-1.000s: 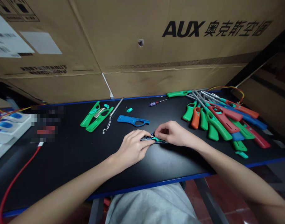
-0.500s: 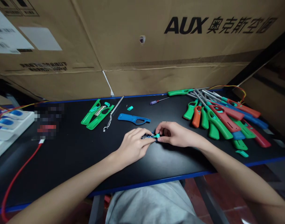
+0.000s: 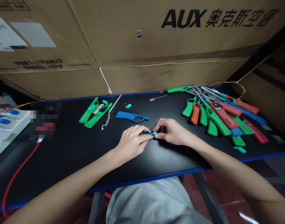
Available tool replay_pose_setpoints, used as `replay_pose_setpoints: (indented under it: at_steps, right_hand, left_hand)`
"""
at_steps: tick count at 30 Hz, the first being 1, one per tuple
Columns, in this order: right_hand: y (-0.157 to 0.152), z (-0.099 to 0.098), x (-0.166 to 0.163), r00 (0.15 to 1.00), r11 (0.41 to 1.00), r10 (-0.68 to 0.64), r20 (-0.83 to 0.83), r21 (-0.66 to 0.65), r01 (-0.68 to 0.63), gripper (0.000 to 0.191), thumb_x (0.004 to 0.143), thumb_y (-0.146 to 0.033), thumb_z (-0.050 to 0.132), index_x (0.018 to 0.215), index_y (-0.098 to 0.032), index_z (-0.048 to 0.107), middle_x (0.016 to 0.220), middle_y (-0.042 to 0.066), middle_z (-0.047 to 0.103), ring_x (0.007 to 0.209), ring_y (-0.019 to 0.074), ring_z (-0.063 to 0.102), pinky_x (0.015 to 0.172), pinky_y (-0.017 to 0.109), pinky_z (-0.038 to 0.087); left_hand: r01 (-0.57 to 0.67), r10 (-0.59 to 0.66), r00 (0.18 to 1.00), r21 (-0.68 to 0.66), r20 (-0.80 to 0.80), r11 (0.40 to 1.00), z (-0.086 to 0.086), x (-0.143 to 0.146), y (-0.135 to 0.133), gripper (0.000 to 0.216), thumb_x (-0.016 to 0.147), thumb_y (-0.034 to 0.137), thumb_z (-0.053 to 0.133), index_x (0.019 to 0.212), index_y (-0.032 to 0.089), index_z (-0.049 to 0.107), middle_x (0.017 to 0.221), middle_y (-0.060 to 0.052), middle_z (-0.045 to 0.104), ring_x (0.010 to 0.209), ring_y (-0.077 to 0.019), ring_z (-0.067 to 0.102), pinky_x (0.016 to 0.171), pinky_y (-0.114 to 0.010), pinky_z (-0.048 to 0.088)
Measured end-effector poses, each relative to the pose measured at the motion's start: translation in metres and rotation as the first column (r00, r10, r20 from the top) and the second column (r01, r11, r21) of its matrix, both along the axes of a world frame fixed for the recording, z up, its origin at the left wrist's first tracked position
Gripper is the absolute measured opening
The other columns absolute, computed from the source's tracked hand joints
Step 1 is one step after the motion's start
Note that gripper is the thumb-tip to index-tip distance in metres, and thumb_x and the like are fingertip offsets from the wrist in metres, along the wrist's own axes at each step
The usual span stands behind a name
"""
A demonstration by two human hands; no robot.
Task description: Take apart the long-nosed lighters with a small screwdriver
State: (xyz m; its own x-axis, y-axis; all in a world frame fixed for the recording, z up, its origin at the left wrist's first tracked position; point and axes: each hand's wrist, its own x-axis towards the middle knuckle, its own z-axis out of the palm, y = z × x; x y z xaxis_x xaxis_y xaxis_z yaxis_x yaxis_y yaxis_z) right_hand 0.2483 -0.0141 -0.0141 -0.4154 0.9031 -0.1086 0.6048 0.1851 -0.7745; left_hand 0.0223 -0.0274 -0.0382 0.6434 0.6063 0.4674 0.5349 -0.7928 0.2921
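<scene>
My left hand [image 3: 132,139] is closed around an opened lighter body [image 3: 145,134], dark blue with thin wires inside, held low over the table. Most of that body is hidden by my fingers. Thumb and forefinger of my right hand [image 3: 172,132] pinch a small teal trigger piece [image 3: 154,133] at its right end. Just behind my hands lies a loose blue half shell [image 3: 126,116] with a finger loop. A small teal piece [image 3: 128,106] rests beyond it.
Two green half shells [image 3: 98,117] and a metal tube [image 3: 115,103] with white wires lie to the left. A purple screwdriver [image 3: 153,100] lies farther back. Several coloured lighters [image 3: 218,121] are heaped at right. A cardboard box [image 3: 142,74] walls the back; a power strip [image 3: 14,130] stands left.
The view has shifted slightly. My right fingers have closed in around the teal piece, of which less shows now. My left hand keeps its hold on the lighter body.
</scene>
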Motion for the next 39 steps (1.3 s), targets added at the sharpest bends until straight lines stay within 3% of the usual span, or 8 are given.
replay_pose_setpoints:
  at_steps: [7, 13, 16, 18, 23, 29, 35, 39]
  right_hand:
    - [0.006, 0.002, -0.001, 1.000, 0.997, -0.010, -0.029, -0.081, 0.008, 0.017, 0.076, -0.021, 0.077, 0.091, -0.014, 0.077, 0.080, 0.003, 0.068, 0.065, 0.0111, 0.056, 0.060, 0.023, 0.041]
    - [0.015, -0.006, 0.010, 0.980, 0.932, -0.073, -0.185, -0.362, 0.001, 0.028, 0.073, -0.033, 0.079, 0.089, -0.010, 0.075, 0.068, 0.002, 0.065, 0.059, 0.0100, 0.053, 0.053, 0.020, 0.041]
    - [0.018, -0.009, 0.014, 0.973, 0.906, -0.083, -0.217, -0.423, -0.017, 0.037, 0.074, -0.044, 0.079, 0.088, -0.010, 0.074, 0.071, 0.004, 0.066, 0.060, 0.0110, 0.054, 0.052, 0.020, 0.044]
    - [0.017, -0.006, 0.017, 0.979, 0.930, -0.021, -0.200, -0.363, -0.054, 0.040, 0.078, -0.047, 0.077, 0.094, -0.010, 0.074, 0.074, 0.005, 0.066, 0.063, 0.0120, 0.055, 0.054, 0.021, 0.044]
    - [0.012, 0.004, 0.021, 0.982, 0.983, 0.177, -0.071, -0.040, -0.181, 0.031, 0.086, -0.038, 0.073, 0.107, -0.016, 0.077, 0.096, 0.008, 0.067, 0.077, 0.0137, 0.059, 0.067, 0.024, 0.046]
    - [0.012, 0.001, 0.024, 0.975, 0.971, 0.158, -0.154, -0.157, -0.182, 0.035, 0.085, -0.039, 0.074, 0.107, -0.012, 0.071, 0.081, 0.004, 0.065, 0.066, 0.0118, 0.055, 0.059, 0.022, 0.043]
    - [0.008, 0.010, 0.020, 0.975, 0.979, 0.205, -0.081, 0.026, -0.204, 0.017, 0.087, -0.030, 0.075, 0.098, -0.016, 0.074, 0.102, 0.007, 0.065, 0.080, 0.0128, 0.057, 0.071, 0.024, 0.046]
    - [0.003, 0.014, 0.017, 0.972, 0.976, 0.218, -0.087, 0.011, -0.218, 0.013, 0.088, -0.026, 0.072, 0.095, -0.015, 0.072, 0.091, 0.004, 0.064, 0.071, 0.0106, 0.054, 0.065, 0.022, 0.043]
  left_hand:
    - [0.008, -0.008, 1.000, 0.011, 0.003, 1.000, -0.001, -0.001, 0.002, 0.019, 0.094, 0.020, 0.064, 0.100, 0.029, 0.080, 0.105, -0.002, 0.075, 0.094, -0.0162, 0.069, 0.079, -0.029, 0.054]
    - [0.007, -0.007, 1.000, -0.028, -0.009, 1.000, 0.001, 0.000, 0.001, 0.019, 0.095, 0.022, 0.063, 0.100, 0.029, 0.080, 0.104, -0.002, 0.074, 0.093, -0.0153, 0.067, 0.079, -0.029, 0.053]
    - [-0.016, 0.014, 0.999, -0.050, -0.037, 0.999, 0.003, 0.002, 0.000, 0.019, 0.096, 0.022, 0.061, 0.099, 0.027, 0.079, 0.104, -0.003, 0.073, 0.095, -0.0163, 0.066, 0.081, -0.030, 0.051]
    - [-0.025, 0.022, 0.999, -0.066, -0.047, 0.998, 0.004, 0.003, -0.001, 0.018, 0.096, 0.021, 0.061, 0.099, 0.026, 0.078, 0.102, -0.003, 0.073, 0.095, -0.0168, 0.065, 0.081, -0.031, 0.050]
    - [-0.037, 0.033, 0.999, -0.094, -0.044, 0.995, 0.004, 0.006, -0.002, 0.017, 0.097, 0.022, 0.061, 0.103, 0.024, 0.076, 0.098, -0.002, 0.072, 0.093, -0.0173, 0.064, 0.080, -0.033, 0.048]
    - [-0.038, 0.037, 0.999, -0.108, -0.017, 0.993, 0.002, 0.006, -0.002, 0.018, 0.094, 0.018, 0.063, 0.100, 0.026, 0.078, 0.099, -0.003, 0.071, 0.093, -0.0178, 0.063, 0.080, -0.033, 0.046]
    - [-0.020, 0.021, 1.000, -0.087, 0.005, 0.996, 0.001, 0.005, -0.003, 0.022, 0.090, 0.012, 0.064, 0.100, 0.027, 0.079, 0.101, -0.003, 0.071, 0.093, -0.0180, 0.062, 0.080, -0.034, 0.047]
    - [0.008, -0.007, 1.000, -0.031, 0.022, 0.999, -0.001, 0.004, -0.004, 0.026, 0.088, 0.007, 0.063, 0.100, 0.024, 0.078, 0.103, -0.005, 0.070, 0.096, -0.0192, 0.062, 0.083, -0.035, 0.048]
